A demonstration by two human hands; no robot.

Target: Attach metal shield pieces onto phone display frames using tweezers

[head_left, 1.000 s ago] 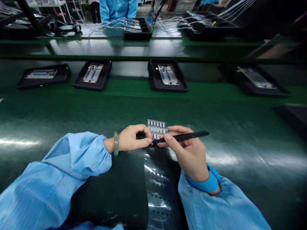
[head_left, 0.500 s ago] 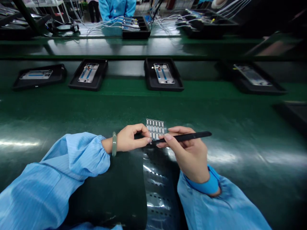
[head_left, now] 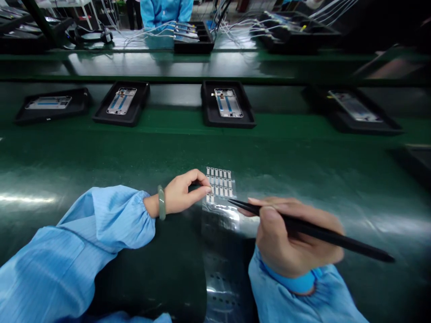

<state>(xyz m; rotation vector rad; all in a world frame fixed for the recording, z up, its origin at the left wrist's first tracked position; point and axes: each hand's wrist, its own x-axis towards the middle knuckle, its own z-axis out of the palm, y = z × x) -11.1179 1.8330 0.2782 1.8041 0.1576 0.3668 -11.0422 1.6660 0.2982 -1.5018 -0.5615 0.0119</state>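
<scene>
My left hand, with a green bangle at the wrist, has thumb and forefinger pinched at the left edge of a sheet of small stickers. The stickers are pale and stand in rows on a clear film; the lowest row shows only a couple, at its left end. Whether a loose piece is between the fingertips is hidden. Black tweezers are gripped in my right hand, which wears a blue wristband. Their tips point left, just beside the lower right part of the sheet. The clear film's perforated strip runs down toward me.
Black trays with phone frames stand in a row along the far side of the green table. Behind a raised ledge are more black boxes with white cables. A person in blue is opposite.
My right hand has drawn back to the right and toward me with the tweezers, whose tips left my left fingertips. The left hand has stayed nearly in place at the sheet.
</scene>
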